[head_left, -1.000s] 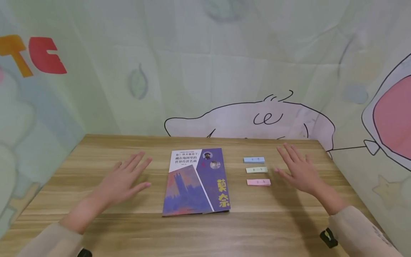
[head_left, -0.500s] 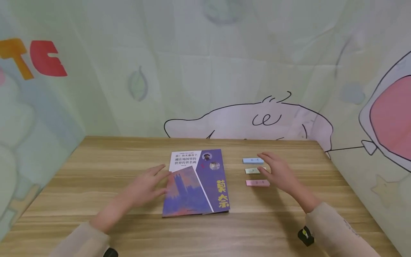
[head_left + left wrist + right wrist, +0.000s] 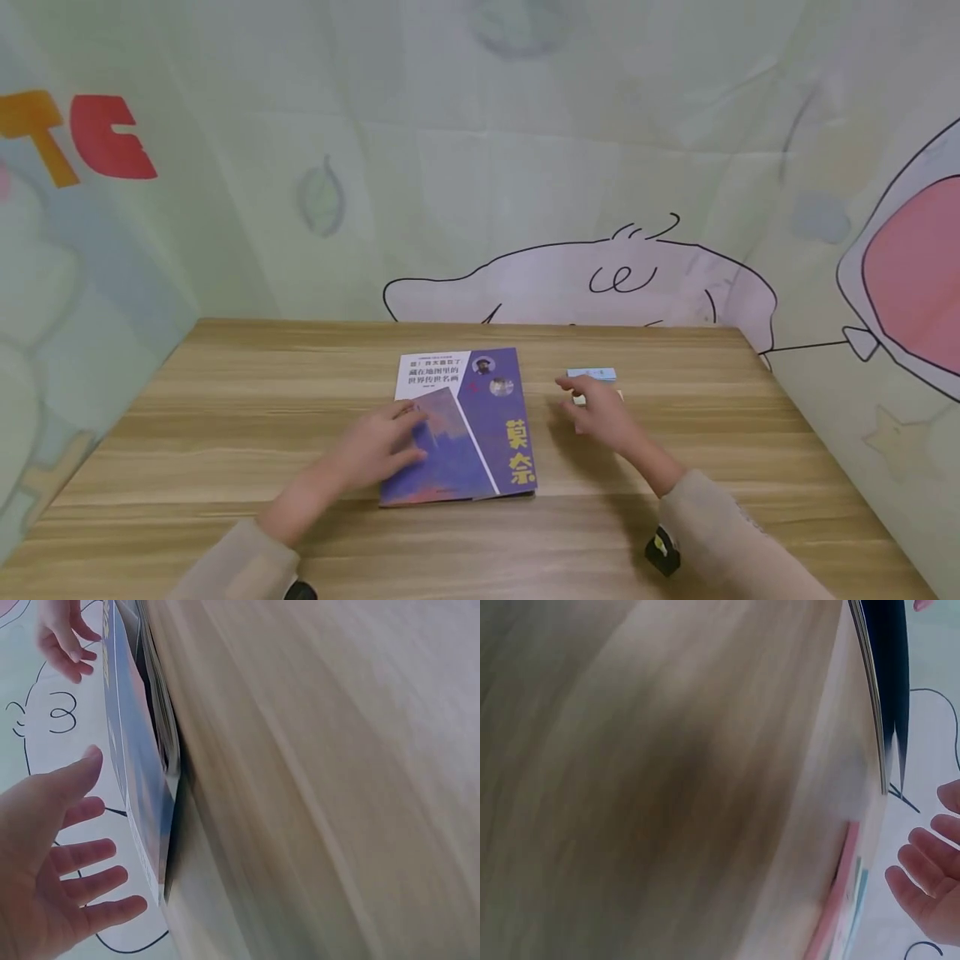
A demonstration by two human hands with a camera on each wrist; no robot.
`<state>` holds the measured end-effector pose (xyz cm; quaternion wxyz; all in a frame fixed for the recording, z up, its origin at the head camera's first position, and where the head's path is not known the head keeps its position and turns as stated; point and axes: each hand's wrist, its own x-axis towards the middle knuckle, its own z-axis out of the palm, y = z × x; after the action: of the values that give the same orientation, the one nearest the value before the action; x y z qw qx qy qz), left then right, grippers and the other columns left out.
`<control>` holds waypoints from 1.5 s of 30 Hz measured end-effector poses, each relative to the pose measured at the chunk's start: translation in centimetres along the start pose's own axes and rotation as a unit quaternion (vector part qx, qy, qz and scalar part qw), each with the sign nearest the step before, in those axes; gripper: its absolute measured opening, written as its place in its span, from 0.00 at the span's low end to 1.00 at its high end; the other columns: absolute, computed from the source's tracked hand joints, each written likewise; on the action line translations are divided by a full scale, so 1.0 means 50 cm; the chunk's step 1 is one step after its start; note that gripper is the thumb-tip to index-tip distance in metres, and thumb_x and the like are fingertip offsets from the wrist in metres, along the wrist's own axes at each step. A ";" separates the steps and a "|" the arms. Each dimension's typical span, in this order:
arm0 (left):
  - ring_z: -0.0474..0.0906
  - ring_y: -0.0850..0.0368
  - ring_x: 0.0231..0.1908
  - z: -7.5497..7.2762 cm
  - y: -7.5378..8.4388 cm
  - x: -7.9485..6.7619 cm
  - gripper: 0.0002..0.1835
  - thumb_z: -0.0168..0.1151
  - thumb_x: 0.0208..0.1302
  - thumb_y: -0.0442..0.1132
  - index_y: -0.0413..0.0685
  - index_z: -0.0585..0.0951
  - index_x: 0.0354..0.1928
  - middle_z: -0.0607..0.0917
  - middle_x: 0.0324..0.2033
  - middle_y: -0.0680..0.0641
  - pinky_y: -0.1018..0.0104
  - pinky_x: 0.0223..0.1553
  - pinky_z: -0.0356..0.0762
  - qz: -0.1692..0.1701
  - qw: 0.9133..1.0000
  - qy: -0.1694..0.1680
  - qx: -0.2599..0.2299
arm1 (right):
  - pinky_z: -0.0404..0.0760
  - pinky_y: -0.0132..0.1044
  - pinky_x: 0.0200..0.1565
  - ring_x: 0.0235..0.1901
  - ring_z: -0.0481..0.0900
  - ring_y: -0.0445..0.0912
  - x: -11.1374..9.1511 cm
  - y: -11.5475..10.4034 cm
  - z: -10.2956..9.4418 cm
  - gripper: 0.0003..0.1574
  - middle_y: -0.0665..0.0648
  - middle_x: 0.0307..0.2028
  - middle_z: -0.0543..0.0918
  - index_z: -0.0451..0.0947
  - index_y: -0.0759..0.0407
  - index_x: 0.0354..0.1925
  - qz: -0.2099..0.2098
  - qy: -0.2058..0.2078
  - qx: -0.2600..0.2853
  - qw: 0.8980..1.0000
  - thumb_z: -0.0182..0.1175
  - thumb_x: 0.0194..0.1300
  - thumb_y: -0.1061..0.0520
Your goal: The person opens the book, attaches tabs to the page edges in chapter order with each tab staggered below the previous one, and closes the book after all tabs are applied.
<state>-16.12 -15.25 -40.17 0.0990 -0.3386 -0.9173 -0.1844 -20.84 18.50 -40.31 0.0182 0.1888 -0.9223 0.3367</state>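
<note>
Book point(image 3: 480, 433), coloured strips point(image 3: 602, 374) on table point(image 3: 480, 546)

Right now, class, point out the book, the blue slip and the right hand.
Book point(image 3: 471, 423): head view, middle of the front cover.
Blue slip point(image 3: 597, 373): head view, on its upper face.
Right hand point(image 3: 602, 413): head view, back of the hand.

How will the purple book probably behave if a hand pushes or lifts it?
The book would probably slide rather than roll or tip, since it lies flat on the table. Its cover may flap open if lifted alone, as it gapes from the pages in the left wrist view.
</note>
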 end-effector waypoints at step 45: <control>0.70 0.38 0.54 0.064 0.074 0.061 0.27 0.64 0.58 0.50 0.41 0.76 0.55 0.74 0.54 0.36 0.43 0.51 0.69 -0.039 0.994 -0.101 0.003 | 0.77 0.28 0.21 0.16 0.73 0.40 0.062 -0.053 0.114 0.17 0.57 0.23 0.79 0.76 0.78 0.46 0.288 0.023 0.329 0.899 0.54 0.56 0.74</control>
<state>-16.17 -9.56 -41.18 -0.0003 -0.3194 -0.9357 -0.1497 -22.23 12.01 -42.57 -0.1218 -0.0975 -0.7722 0.6159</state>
